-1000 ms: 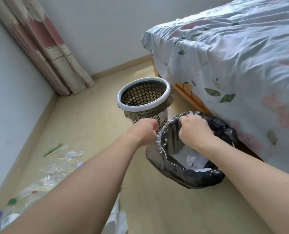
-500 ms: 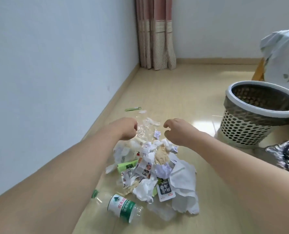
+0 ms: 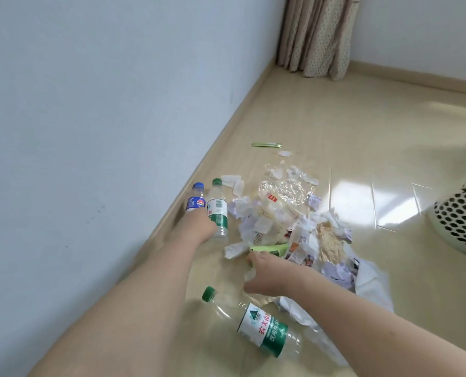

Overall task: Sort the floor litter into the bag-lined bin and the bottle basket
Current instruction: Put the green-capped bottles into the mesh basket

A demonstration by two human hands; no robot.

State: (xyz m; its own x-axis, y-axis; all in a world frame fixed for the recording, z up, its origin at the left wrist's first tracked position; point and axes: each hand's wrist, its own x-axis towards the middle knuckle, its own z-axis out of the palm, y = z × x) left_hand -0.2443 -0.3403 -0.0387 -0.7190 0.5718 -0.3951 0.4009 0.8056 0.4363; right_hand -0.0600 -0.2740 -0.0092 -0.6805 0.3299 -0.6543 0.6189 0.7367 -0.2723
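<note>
The left hand hides its own fingers behind its back. The basket is cut off by the edge.

A litter pile of crumpled white paper, torn wrappers and clear film lies on the floor near the wall; a green tube sits at its near edge; a large clear bottle, green cap and label, lies on its side nearest the viewer; two small bottles, blue-capped and green-capped, lie by the skirting; the perforated basket stands at the far right, cut off.
</note>
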